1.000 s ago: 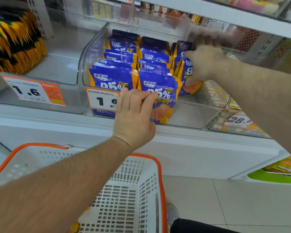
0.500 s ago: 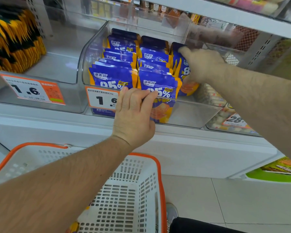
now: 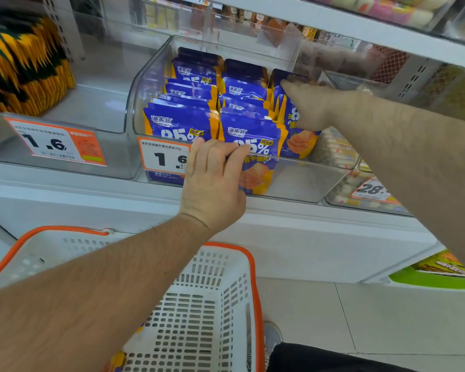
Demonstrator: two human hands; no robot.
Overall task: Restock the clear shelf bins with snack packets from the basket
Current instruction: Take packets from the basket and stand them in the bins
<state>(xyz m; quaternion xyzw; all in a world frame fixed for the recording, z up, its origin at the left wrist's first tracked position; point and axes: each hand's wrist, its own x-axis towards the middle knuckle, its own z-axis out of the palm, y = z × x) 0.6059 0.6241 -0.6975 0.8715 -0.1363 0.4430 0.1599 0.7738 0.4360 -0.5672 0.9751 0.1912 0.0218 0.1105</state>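
Observation:
A clear shelf bin (image 3: 301, 181) holds three rows of blue-and-orange snack packets (image 3: 183, 122), standing upright. My left hand (image 3: 212, 183) grips the bin's front rim, its fingers curled over the wall in front of the middle row. My right hand (image 3: 314, 106) reaches into the bin and lies on the right row of packets (image 3: 295, 146), fingers stretched toward the back and pressing them. Below stands the white basket (image 3: 226, 291) with an orange rim. My left forearm hides most of its inside; a bit of one packet (image 3: 118, 359) shows at its bottom.
The clear bin (image 3: 97, 108) to the left carries a 1.6 price tag (image 3: 57, 143), with yellow-green packets (image 3: 19, 65) beyond it. A bin of wrapped sweets (image 3: 333, 154) adjoins on the right. An upper shelf (image 3: 333, 22) overhangs. Tiled floor (image 3: 387, 318) lies below.
My right hand has sunk lower and reached further back along the right row, pushing its packets down into the bin. My left hand has stayed on the front rim.

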